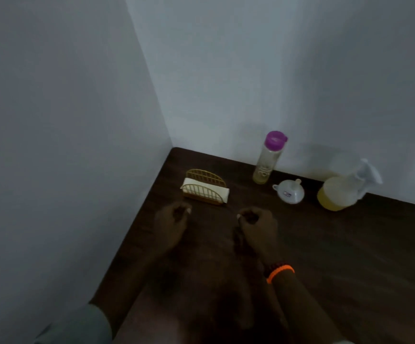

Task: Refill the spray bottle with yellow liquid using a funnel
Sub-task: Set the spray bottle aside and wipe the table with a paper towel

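Both hands rest side by side on the table point(325, 256), the left hand point(174, 225) near the table's left edge and the right hand point(257, 225) just to its right, apart from it. Directly beyond the gap between the hands stands a napkin holder point(205, 187) with napkins in it. Beyond and to the right of the right hand lie, in order outward, an upright bottle point(267, 158) against the back wall, a funnel point(289, 191) on the table in front of it, and the spray bottle point(345, 187) farthest right.
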